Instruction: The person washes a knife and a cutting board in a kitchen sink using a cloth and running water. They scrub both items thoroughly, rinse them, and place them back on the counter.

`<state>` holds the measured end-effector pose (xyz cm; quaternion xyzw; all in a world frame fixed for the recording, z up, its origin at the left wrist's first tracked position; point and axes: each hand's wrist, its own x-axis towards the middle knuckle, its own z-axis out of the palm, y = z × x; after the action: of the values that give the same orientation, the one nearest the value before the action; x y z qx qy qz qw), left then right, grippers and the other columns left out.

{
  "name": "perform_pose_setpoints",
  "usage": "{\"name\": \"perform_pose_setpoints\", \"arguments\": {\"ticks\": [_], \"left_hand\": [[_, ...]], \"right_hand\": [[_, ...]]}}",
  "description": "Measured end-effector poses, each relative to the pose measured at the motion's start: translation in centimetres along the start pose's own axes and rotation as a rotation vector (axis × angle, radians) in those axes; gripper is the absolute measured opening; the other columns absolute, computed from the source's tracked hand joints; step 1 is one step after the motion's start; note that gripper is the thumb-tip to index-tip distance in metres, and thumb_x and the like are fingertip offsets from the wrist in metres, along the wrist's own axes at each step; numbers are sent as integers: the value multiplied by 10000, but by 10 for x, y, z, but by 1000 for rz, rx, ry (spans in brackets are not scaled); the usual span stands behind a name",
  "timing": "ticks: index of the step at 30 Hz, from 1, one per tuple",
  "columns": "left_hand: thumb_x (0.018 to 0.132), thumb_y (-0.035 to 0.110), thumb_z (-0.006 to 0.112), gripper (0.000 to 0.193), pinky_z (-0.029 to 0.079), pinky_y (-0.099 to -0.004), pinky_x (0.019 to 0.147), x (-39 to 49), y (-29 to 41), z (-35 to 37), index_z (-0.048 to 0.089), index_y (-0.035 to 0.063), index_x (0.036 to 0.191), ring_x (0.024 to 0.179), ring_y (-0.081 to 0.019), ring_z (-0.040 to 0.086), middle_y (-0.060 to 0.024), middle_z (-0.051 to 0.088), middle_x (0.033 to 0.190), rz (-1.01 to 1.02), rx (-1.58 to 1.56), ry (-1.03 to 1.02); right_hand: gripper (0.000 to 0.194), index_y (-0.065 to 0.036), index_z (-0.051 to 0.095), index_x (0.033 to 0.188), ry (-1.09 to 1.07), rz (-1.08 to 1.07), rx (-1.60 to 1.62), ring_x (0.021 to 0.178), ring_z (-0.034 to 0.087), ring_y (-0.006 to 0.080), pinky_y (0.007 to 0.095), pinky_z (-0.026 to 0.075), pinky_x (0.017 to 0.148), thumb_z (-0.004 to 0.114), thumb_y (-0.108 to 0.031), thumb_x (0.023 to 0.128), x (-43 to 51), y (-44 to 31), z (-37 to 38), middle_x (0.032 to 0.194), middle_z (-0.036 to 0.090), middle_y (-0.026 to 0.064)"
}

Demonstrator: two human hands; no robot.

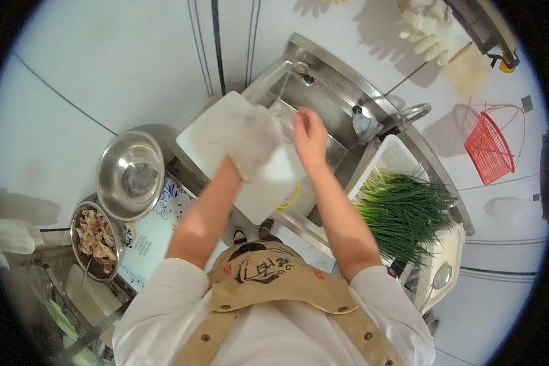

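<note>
A greyish cloth (256,142), blurred by motion, covers my left hand (231,165), so only the wrist shows. Hand and cloth lie over a white cutting board (210,132), which lies slantwise across the near left side of the steel sink (331,100). Past the board's right edge, over the sink, my right hand (311,137) has its fingers curled. Small pale green scraps show by its fingertips; whether it pinches any of them is hidden. Part of a yellow loop (293,197) sticks out from beneath the board.
At the right, a white plastic basket (391,153) holds green chives (398,210), close to the faucet (414,113). Left stand an upright steel bowl (130,176) and a bowl of meat pieces (96,240). A red basket (489,148) and pale gloves (423,32) hang on the wall.
</note>
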<state>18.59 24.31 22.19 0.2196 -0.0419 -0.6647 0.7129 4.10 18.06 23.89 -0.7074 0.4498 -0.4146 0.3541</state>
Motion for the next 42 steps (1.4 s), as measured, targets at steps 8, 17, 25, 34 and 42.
{"name": "perform_pose_setpoints", "arguments": {"ticks": [8, 17, 25, 34, 42], "left_hand": [[931, 461, 564, 658, 294, -641, 1152, 91, -3, -172, 511, 85, 1470, 1450, -383, 370, -209, 414, 1557, 341, 2439, 581], [934, 317, 621, 580, 148, -793, 1130, 26, -166, -114, 525, 226, 1498, 1526, -482, 216, -218, 278, 1650, 493, 2375, -345], [963, 362, 586, 631, 155, -785, 1133, 56, -174, -106, 442, 170, 1547, 1545, -377, 234, -146, 286, 1668, 406, 2501, -463], [1019, 419, 466, 689, 163, -578, 1248, 124, -113, -109, 354, 25, 1573, 1563, -329, 221, -188, 256, 1680, 307, 2565, -100], [1028, 436, 459, 725, 178, -546, 1258, 177, 29, -147, 296, 21, 1600, 1558, -336, 237, -188, 256, 1679, 354, 2639, 235]], "right_hand": [[311, 5, 626, 1154, -11, 919, 282, 929, 608, 177, 326, 514, 805, 624, -270, 1009, -171, 205, 21, 1010, 642, 80], [179, -59, 592, 968, 137, 1075, 666, 661, 500, 183, 361, 420, 596, 460, -177, 993, -166, 205, 15, 804, 559, 42], [218, -95, 560, 892, 225, 1152, 858, 584, 436, 143, 329, 360, 517, 512, -259, 1028, -153, 205, 5, 726, 469, 8], [291, -75, 662, 965, 282, 1191, 785, 468, 431, 92, 273, 316, 412, 728, -358, 959, -140, 199, -1, 605, 481, -35], [269, -100, 643, 899, 308, 1172, 822, 450, 376, 75, 265, 272, 390, 736, -343, 971, -138, 210, 6, 605, 482, -55]]}}
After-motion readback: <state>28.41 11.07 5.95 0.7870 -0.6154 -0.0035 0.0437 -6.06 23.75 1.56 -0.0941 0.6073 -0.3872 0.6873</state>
